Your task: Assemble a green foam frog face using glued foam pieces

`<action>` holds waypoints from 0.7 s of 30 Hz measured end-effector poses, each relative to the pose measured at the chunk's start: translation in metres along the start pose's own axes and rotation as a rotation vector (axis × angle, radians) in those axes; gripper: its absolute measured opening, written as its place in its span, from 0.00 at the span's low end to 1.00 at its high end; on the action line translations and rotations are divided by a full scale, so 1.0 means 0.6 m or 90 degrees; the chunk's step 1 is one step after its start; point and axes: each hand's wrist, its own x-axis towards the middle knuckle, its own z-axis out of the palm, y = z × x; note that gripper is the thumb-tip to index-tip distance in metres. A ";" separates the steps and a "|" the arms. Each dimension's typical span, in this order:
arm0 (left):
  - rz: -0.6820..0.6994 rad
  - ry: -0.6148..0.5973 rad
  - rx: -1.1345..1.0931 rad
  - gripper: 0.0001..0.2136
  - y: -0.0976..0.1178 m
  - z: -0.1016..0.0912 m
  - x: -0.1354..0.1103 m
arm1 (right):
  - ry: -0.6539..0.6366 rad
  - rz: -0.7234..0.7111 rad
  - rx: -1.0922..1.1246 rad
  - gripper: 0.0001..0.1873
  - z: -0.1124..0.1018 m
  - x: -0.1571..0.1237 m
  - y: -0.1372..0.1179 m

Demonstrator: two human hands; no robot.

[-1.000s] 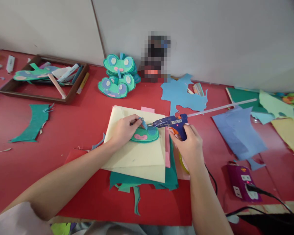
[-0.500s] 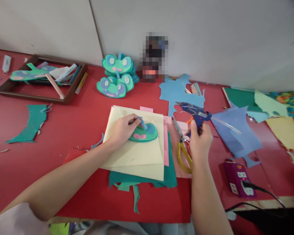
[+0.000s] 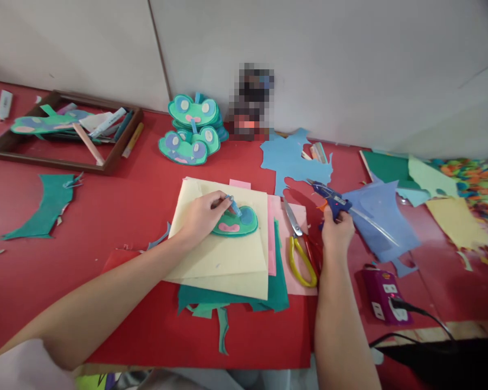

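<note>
Near the front edge of the red table (image 3: 85,216), at right, stands a purple socket box (image 3: 377,295). In the middle lie cream sheets (image 3: 223,260), and on them the green face piece (image 3: 247,230), over which the left hand (image 3: 201,216) pinches a small blue strip (image 3: 235,209). The right hand (image 3: 337,230) is closed around a blue glue gun (image 3: 334,200). Farther, near the wooden frame (image 3: 44,161), similar faces (image 3: 187,145) are piled before the grey wall (image 3: 341,65)

From afar I see a loose, plain, pale pinkish-white sleeve (image 3: 20,368) ending near the elbow of the left arm (image 3: 114,303); the left hand (image 3: 201,216), right hand (image 3: 337,233) and right forearm (image 3: 341,325) are bare.
</note>
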 end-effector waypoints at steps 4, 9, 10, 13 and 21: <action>0.000 0.014 0.010 0.11 0.000 -0.001 0.001 | 0.046 -0.012 0.003 0.18 0.007 0.001 0.005; 0.000 0.017 0.003 0.11 -0.001 -0.002 0.002 | 0.037 -0.027 -0.035 0.16 0.009 0.001 0.012; -0.002 0.020 0.001 0.11 -0.002 -0.001 0.002 | 0.032 -0.031 -0.033 0.16 0.008 0.000 0.012; -0.005 0.036 -0.012 0.11 -0.002 0.000 0.003 | 0.053 -0.041 -0.005 0.16 -0.001 -0.007 -0.001; 0.013 0.096 -0.084 0.10 -0.002 0.000 0.006 | 0.009 -0.075 0.176 0.16 -0.066 -0.079 -0.166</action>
